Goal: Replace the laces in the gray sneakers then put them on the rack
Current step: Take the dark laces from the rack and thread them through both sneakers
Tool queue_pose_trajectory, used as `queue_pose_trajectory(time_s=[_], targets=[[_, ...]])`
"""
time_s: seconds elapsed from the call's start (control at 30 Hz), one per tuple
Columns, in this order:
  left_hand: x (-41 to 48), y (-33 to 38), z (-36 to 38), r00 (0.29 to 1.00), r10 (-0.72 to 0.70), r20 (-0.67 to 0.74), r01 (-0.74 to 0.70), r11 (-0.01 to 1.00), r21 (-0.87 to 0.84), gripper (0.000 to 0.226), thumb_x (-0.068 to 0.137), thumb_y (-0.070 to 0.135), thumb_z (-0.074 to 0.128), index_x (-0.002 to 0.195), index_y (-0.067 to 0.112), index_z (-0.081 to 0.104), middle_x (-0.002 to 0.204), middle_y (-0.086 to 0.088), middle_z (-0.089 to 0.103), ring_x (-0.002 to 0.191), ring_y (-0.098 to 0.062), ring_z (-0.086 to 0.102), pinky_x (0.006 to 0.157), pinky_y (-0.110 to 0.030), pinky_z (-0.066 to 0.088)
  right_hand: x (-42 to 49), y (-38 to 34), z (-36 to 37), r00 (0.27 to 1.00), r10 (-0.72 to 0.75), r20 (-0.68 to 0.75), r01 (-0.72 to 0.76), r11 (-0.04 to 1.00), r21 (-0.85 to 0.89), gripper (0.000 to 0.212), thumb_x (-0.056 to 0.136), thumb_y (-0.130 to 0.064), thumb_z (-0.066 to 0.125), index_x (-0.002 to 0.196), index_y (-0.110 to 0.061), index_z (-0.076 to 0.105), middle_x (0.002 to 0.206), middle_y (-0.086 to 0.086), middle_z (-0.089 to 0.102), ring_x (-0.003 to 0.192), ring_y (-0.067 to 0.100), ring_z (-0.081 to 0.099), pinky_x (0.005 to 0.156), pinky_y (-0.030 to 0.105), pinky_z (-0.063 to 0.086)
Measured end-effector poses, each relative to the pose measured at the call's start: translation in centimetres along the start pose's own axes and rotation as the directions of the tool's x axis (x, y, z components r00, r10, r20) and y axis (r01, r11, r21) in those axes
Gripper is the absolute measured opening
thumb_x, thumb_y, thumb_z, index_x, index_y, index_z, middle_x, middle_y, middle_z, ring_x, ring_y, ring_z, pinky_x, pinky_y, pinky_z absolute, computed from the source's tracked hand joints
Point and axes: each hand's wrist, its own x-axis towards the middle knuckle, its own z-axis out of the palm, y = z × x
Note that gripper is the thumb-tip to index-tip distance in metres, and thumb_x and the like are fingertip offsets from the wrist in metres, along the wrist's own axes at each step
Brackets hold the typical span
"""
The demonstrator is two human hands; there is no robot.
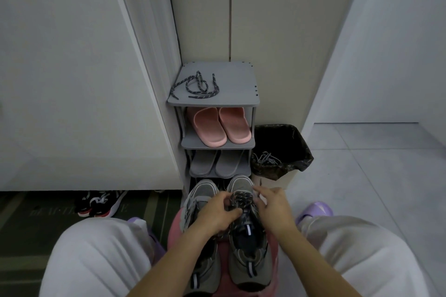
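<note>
**Both hands at the laces of 1 gray sneaker, low in the middle of the frame**

2 gray sneakers sit side by side on a pink stool [175,226] between the person's knees, at the bottom centre of the frame, toes pointing up the picture toward the rack [231,72]. The laced sneaker [248,255], the 1 nearer the right edge, carries a dark lace [241,198] crossed over its tongue. The other sneaker [202,190] lies just to its left, touching it, largely covered by the forearm.

The left hand [217,214] rests over the laced sneaker's throat, its fingers [229,200] curled narrow and pinching the dark lace. The right hand [274,205] is on the far side of the same shoe, fingers [261,191] drawn close together on a loose end of that lace.

The rack stands in the centre of the frame, against the wall. A spare lace [195,87], dark and speckled, lies coiled on its top shelf. Below it is 1 pair of pink slippers [222,125], then 1 pair of gray slippers [217,164]. Just to the right of the rack, a bin [296,142] lined with a black bag holds pale laces [266,158]. At lower left, black and red sneakers [101,202] lie on a dark mat.
</note>
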Motion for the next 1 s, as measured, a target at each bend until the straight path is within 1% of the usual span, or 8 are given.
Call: queue_pose_trajectory(time_s=[0.13,0.27,0.5,0.63,0.73,0.8,0.9,1.0], targets=[[0.1,-0.1,-0.1,1.0,-0.016,0.02,0.017,0.999,-0.038,0.048,0.082,0.03,0.069,0.125,0.02,0.049,0.105,0.008,0.058,0.104,-0.016,0.06,0.098,-0.037,0.047,-0.2,0.1,-0.3,0.997,-0.073,0.022,0.076,0.968,-0.24,0.021,0.092,-0.028,0.053,0.104,-0.018,0.067,0.111,0.003,0.05,0.103,0.022,0.053,0.087,0.029,0.041],[0.3,-0.1,-0.3,0.999,-0.023,0.04,0.026,0.997,-0.071,0.041,0.083,0.026,0.067,0.12,0.019,0.051,0.106,0.006,0.058,0.105,-0.015,0.058,0.098,-0.035,0.047,-0.3,0.7,-1.1,0.994,-0.11,0.005,0.104,0.925,-0.365,0.024,0.095,-0.031,0.048,0.102,-0.016,0.065,0.11,0.004,0.051,0.101,0.026,0.054,0.084,0.032,0.04],[0.0,-0.1,-0.6,0.998,-0.027,0.05,0.034,0.989,-0.145,0.031,0.086,0.022,0.066,0.113,0.018,0.051,0.107,0.003,0.058,0.101,-0.013,0.057,0.09,-0.027,0.047,-0.1,2.5,-2.9,0.993,0.016,-0.116,-0.06,0.919,-0.389,0.016,0.095,-0.025,0.046,0.098,-0.022,0.062,0.094,-0.003,0.043,0.098,0.026,0.057,0.074,0.031,0.031],[-0.2,-0.2,-0.7,0.998,-0.023,0.054,0.031,0.988,-0.154,0.029,0.086,0.023,0.065,0.11,0.019,0.05,0.108,0.002,0.057,0.101,-0.012,0.057,0.085,-0.023,0.046,0.0,3.5,-3.6,0.976,0.103,-0.193,-0.177,0.89,-0.42,0.021,0.099,-0.031,0.038,0.105,-0.023,0.056,0.103,0.002,0.06,0.096,0.025,0.059,0.074,0.032,0.033],[-0.4,0.1,-0.8,0.998,-0.018,0.053,0.027,0.988,-0.154,0.033,0.087,0.024,0.065,0.116,0.015,0.051,0.107,0.002,0.057,0.097,-0.011,0.057,0.081,-0.021,0.044,-0.5,4.2,-3.8,0.975,0.105,-0.198,-0.192,0.847,-0.495,0.029,0.099,-0.041,0.032,0.1,-0.02,0.052,0.093,0.002,0.069,0.091,0.024,0.062,0.071,0.03,0.03],[-0.6,0.3,-0.7,0.999,-0.015,0.039,0.019,0.993,-0.114,0.034,0.087,0.028,0.065,0.115,0.015,0.052,0.104,0.003,0.056,0.095,-0.011,0.056,0.082,-0.022,0.045,-0.8,4.2,-3.6,0.976,0.139,-0.168,-0.199,0.884,-0.423,0.028,0.099,-0.042,0.033,0.09,-0.02,0.047,0.083,0.003,0.07,0.085,0.027,0.064,0.069,0.029,0.037],[-1.6,0.6,-0.4,0.999,0.016,-0.031,-0.015,0.999,0.043,0.036,0.086,0.038,0.064,0.114,0.016,0.054,0.098,0.007,0.057,0.092,-0.01,0.057,0.084,-0.025,0.047,-0.9,3.7,-3.5,0.965,0.223,-0.137,-0.229,0.973,-0.027,0.017,0.095,-0.034,0.049,0.083,-0.022,0.052,0.075,0.0,0.071,0.08,0.024,0.066,0.074,0.035,0.051],[-3.2,0.9,-0.4,0.993,0.105,-0.055,-0.085,0.953,0.292,0.046,0.08,0.053,0.063,0.112,0.022,0.053,0.102,0.009,0.061,0.097,-0.011,0.059,0.087,-0.028,0.046,-0.9,2.4,-3.9,0.94,0.308,-0.146,-0.237,0.898,0.371,0.012,0.09,-0.025,0.058,0.09,-0.013,0.061,0.082,0.005,0.071,0.083,0.021,0.067,0.075,0.033,0.05]])
